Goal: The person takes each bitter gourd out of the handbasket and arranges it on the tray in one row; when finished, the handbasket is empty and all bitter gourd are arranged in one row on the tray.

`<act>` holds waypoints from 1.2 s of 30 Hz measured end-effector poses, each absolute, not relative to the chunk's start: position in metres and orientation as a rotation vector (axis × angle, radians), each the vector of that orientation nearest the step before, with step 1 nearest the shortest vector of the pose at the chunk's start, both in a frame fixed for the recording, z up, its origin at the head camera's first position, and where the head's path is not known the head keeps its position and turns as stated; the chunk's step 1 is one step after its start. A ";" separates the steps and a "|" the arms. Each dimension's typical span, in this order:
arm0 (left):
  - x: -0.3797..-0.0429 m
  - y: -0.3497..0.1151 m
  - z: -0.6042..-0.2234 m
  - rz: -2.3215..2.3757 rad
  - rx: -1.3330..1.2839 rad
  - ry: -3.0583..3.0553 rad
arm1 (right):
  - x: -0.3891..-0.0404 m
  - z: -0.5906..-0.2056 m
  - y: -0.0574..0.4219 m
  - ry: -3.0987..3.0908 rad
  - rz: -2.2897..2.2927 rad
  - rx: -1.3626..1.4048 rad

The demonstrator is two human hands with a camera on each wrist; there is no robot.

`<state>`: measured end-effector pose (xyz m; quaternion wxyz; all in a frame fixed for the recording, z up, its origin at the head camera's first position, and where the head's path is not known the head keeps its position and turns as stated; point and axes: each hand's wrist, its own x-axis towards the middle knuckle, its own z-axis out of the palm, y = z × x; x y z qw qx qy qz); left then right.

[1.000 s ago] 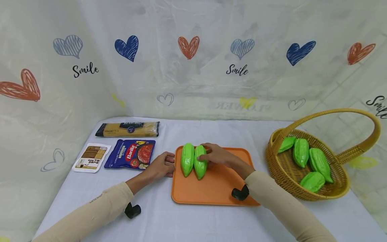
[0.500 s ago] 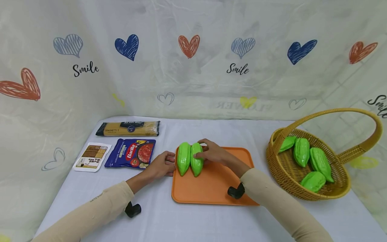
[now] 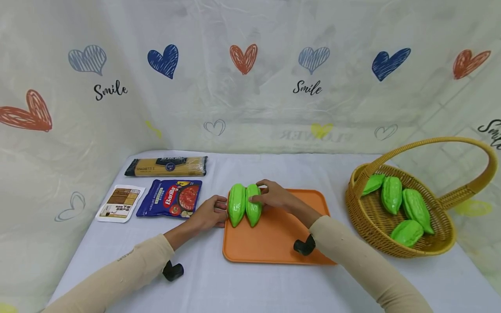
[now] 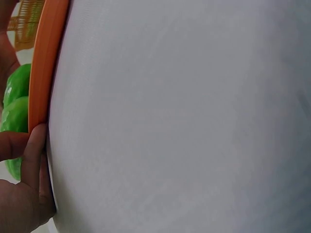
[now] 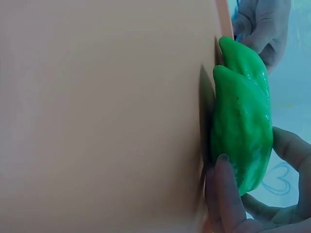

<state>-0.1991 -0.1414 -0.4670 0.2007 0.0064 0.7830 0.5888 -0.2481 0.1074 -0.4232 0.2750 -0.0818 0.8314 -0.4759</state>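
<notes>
The right green vegetable (image 3: pixel 254 213) lies on the orange tray (image 3: pixel 270 243), near its left rim, alongside the left green vegetable (image 3: pixel 236 204). The right hand (image 3: pixel 277 195) is clamped on the right green vegetable, thumb opposing fingers. The left hand (image 3: pixel 209 214) is clamped on the tray's left rim. Left of the tray: blue pouch (image 3: pixel 170 198), labelled "Barilla"; pasta pack (image 3: pixel 166 166), labelled "SPAGHETTI"; white packet (image 3: pixel 120 203), small print illegible. Right: wicker basket (image 3: pixel 362 221) containing 4 green vegetables. Rear sheet (image 3: pixel 270 104): "Smile" printed; "FLOWER" reads mirrored.
</notes>
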 end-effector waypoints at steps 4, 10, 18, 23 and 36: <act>-0.200 -0.140 -0.466 1.648 0.005 2.185 | -0.248 -0.423 0.107 2.245 -1.270 -0.214; -0.199 -0.138 -0.466 1.644 0.005 2.199 | -0.247 -0.420 0.109 2.236 -1.257 -0.231; -0.198 -0.139 -0.466 1.632 0.007 2.202 | -0.246 -0.418 0.116 2.231 -1.240 -0.251; -0.198 -0.140 -0.468 1.641 0.009 2.196 | -0.246 -0.416 0.123 2.245 -1.248 -0.261; -0.199 -0.140 -0.469 1.643 0.004 2.206 | -0.245 -0.400 0.153 2.325 -1.219 -0.361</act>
